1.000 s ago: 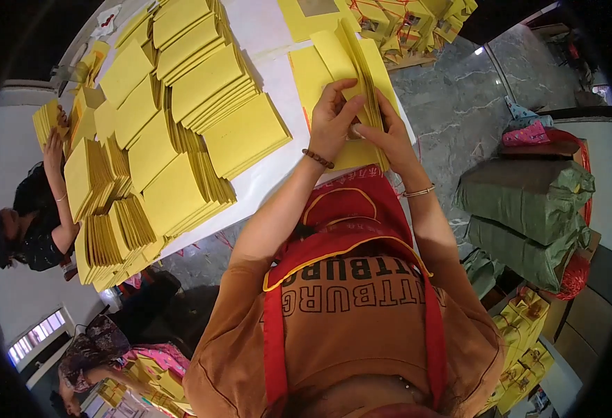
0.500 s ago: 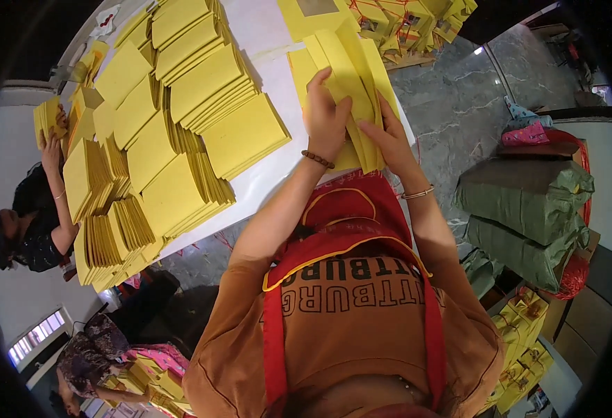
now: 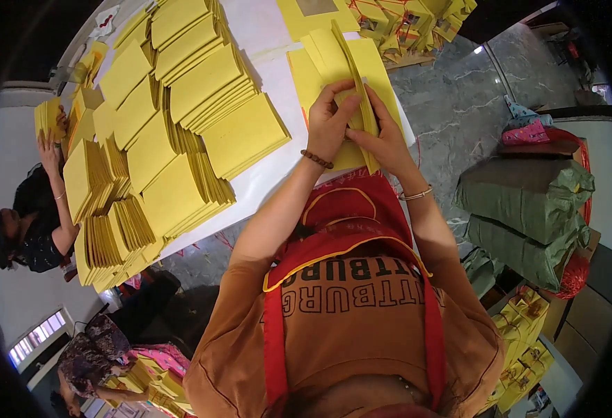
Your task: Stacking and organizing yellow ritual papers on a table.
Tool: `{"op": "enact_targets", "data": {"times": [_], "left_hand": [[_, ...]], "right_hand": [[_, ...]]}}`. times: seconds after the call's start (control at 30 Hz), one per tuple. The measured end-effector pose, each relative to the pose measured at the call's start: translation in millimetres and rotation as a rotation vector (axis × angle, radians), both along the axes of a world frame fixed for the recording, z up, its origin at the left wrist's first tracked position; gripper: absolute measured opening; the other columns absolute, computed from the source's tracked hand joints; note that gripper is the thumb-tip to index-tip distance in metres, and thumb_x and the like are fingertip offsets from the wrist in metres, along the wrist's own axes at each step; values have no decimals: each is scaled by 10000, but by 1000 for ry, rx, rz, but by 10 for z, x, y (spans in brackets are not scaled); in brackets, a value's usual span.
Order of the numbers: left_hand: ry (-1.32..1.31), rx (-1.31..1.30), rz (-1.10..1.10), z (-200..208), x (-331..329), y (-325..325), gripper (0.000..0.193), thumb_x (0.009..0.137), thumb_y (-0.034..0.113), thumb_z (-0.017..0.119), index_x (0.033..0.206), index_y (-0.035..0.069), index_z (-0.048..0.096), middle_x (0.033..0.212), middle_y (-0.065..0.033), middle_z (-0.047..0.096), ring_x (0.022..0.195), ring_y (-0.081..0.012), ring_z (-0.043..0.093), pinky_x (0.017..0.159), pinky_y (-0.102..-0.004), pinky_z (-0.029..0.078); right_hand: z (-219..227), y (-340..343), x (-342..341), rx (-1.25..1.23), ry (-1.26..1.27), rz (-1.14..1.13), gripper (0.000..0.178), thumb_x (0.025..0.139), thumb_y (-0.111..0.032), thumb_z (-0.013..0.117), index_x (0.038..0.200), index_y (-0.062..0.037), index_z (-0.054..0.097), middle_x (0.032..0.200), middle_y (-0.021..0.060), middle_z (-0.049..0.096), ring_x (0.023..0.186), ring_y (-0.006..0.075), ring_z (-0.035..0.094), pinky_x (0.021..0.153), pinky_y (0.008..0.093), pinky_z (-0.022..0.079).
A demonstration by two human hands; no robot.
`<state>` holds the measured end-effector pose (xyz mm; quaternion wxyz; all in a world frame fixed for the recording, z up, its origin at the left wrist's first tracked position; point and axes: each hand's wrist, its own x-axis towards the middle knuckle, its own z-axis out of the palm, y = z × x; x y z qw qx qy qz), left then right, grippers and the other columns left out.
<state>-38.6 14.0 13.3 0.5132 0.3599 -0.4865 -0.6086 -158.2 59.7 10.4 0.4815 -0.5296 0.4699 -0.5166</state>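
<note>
Some folded yellow card (image 3: 348,66) was gripped between the left hand (image 3: 330,122) and right hand (image 3: 388,141); yellow stacks (image 3: 205,82) lay left of it.

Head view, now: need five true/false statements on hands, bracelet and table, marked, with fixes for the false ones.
1. The left hand and right hand both hold yellow sheets. True.
2. The right hand lies flat, holding nothing. False: its fingers close around the yellow sheets.
3. A beaded bracelet circles the left wrist. True.
4. Yellow stacks lie on the white table. True.
5. Those yellow stacks sit right of both hands. False: they sit left.
</note>
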Motion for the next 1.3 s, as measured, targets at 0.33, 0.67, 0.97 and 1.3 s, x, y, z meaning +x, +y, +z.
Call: {"op": "enact_targets", "data": {"times": [0.33, 0.67, 0.97, 1.3], "left_hand": [[50, 49, -20, 11, 17, 11, 243, 858, 150, 570, 1046, -3, 545, 771, 14, 546, 654, -34, 463, 556, -183, 386], [80, 6, 96, -91, 17, -7, 119, 856, 51, 498, 969, 23, 471, 798, 10, 485, 678, -40, 425, 562, -190, 348], [10, -113, 68, 28, 3, 34, 355, 858, 32, 476, 1211, 6, 438, 1050, -101, 547, 984, -143, 505, 835, -243, 420], [89, -16, 9, 57, 6, 37, 395, 839, 107, 575, 1187, -24, 440, 1056, -89, 543, 905, -121, 536, 765, -239, 463]], "right_hand": [[60, 15, -4, 82, -194, 38, 787, 731, -80, 682, 1364, 17, 223, 1326, 121, 360, 1161, 170, 403, 959, 273, 342], [33, 18, -25, 188, -267, 9, 628, 818, -69, 553, 1360, 5, 244, 1266, 80, 425, 1123, 138, 426, 934, 249, 352], [4, 28, 3, 87, -83, 20, 632, 811, -42, 549, 1364, -16, 243, 1289, 89, 402, 1155, 153, 410, 944, 262, 351], [48, 3, 32, -79, 220, -17, 771, 700, -116, 675, 1344, 2, 267, 1302, 159, 372, 1203, 244, 376, 981, 315, 324]]}}
